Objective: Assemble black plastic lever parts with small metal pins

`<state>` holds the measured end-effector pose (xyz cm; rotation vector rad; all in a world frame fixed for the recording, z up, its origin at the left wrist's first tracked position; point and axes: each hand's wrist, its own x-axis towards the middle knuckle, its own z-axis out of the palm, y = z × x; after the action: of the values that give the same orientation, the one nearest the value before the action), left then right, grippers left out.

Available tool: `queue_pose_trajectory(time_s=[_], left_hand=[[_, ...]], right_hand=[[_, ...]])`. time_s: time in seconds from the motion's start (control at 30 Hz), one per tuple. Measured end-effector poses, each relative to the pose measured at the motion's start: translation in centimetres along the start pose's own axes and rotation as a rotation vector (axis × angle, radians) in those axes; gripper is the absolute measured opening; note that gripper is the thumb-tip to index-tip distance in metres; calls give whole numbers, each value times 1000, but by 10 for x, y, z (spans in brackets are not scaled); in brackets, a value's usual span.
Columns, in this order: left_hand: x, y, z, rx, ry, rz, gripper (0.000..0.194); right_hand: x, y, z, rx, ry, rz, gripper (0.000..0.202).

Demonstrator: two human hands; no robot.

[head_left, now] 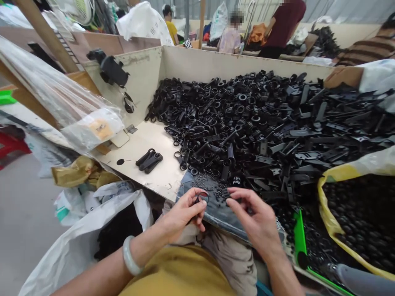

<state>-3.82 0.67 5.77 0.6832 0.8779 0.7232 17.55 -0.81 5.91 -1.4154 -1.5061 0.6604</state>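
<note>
My left hand (185,211) is closed around a black ring-ended plastic part (197,199), its ring standing up between thumb and fingers. To its right, my right hand (257,218) has thumb and fingertips drawn together over the heap's near edge; what they pinch is too small and dark to name. Between the hands, tiny black pieces (202,181) lie scattered on a dark blue cloth (185,185). Farther left, several black ring-ended arms (149,160) rest together on the pale tray floor.
A large heap of black plastic parts (222,119) fills the pale-walled bin (197,57). At right stands a yellow-edged sack (328,218) of round black pieces beside a green-edged tray (299,234). A white sack (61,255) sits lower left. Several people are in the background.
</note>
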Motion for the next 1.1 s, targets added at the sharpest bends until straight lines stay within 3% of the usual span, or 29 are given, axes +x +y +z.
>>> queue_pose_trajectory(time_s=[0.17, 0.27, 0.33, 0.5, 0.7, 0.9, 1.1], left_hand=[[7, 4, 4, -231, -129, -184, 48], [10, 0, 13, -281, -108, -256, 53], [11, -6, 19, -238, -56, -222, 57], [12, -13, 21, 30, 53, -41, 55], [11, 1, 12, -234, -175, -309, 49], [8, 0, 12, -148, -124, -281, 48], [1, 0, 17, -44, -73, -231, 54]], right_hand=[[-31, -5, 28, 176, 79, 42, 34], [-34, -9, 38, 133, 117, -24, 29], [-32, -11, 40, 80, 137, -73, 31], [-28, -11, 40, -28, 148, -143, 29], [-23, -9, 35, -77, 57, -199, 24], [-24, -9, 27, -182, -52, -260, 25], [-30, -14, 27, -292, -56, -285, 24]])
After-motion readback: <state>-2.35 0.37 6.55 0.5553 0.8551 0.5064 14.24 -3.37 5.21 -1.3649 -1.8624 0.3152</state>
